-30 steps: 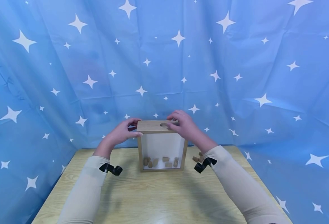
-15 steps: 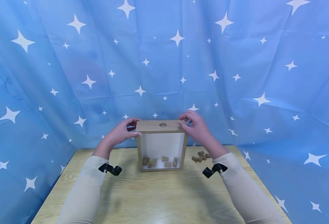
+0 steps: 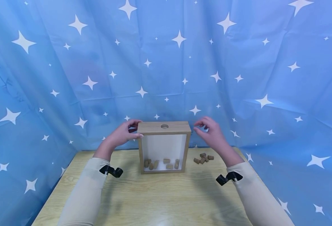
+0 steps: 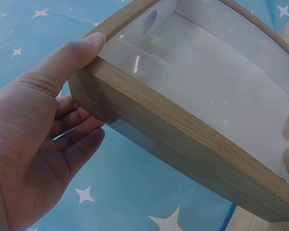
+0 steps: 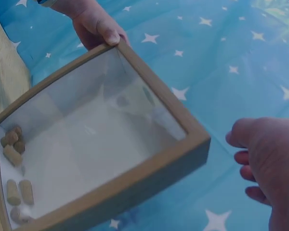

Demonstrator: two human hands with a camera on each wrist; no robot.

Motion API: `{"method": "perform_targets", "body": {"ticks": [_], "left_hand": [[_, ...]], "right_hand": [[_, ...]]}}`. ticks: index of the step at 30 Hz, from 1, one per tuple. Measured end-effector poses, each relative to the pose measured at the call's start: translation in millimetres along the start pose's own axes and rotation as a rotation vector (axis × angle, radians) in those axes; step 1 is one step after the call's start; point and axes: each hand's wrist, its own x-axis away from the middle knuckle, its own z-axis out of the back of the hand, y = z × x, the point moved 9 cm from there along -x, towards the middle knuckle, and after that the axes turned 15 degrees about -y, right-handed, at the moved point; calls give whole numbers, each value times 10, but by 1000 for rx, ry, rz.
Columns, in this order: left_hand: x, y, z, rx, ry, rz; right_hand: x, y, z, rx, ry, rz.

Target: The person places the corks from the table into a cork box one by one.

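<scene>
A light-brown rectangular wooden box [image 3: 166,146] with a clear front stands upright, a round hole [image 3: 164,126] at twelve o'clock. Small brown cylindrical corks [image 3: 169,166] rest inside at six; loose corks [image 3: 202,160] cluster outside, between three and four.

This looks like a small curtained-off filming or recording booth. A blue fabric curtain with white four-pointed stars [image 3: 166,69] hangs in folds at the back and down both sides, closing in a pale wood-grain table [image 3: 154,194] like a three-sided backdrop. Black wrist-worn camera mounts [image 3: 111,171] on the person's cream sleeves [image 3: 81,191] also suggest a recording set-up. The curtain hides what sort of room lies beyond.
</scene>
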Motion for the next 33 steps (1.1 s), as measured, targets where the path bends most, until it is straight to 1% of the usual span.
{"method": "perform_targets", "body": {"ticks": [4, 8, 17, 21, 27, 31, 33], "left_hand": [[0, -10, 3, -5, 4, 1], [-11, -23, 5, -6, 5, 4], [-22, -7, 1, -2, -1, -14], [-20, -17, 3, -11, -1, -10], [4, -30, 4, -12, 5, 1], [-5, -45, 12, -18, 7, 6], [-12, -49, 17, -23, 8, 7]], "right_hand": [[108, 142, 35, 15, 0, -37], [218, 296, 50, 45, -19, -73], [560, 809, -65, 83, -130, -194], [730, 1105, -162, 83, -167, -258], [950, 1584, -406, 48, -221, -357], [1083, 1826, -537, 11, -235, -404], [1131, 1923, -590, 4, -237, -412]]}}
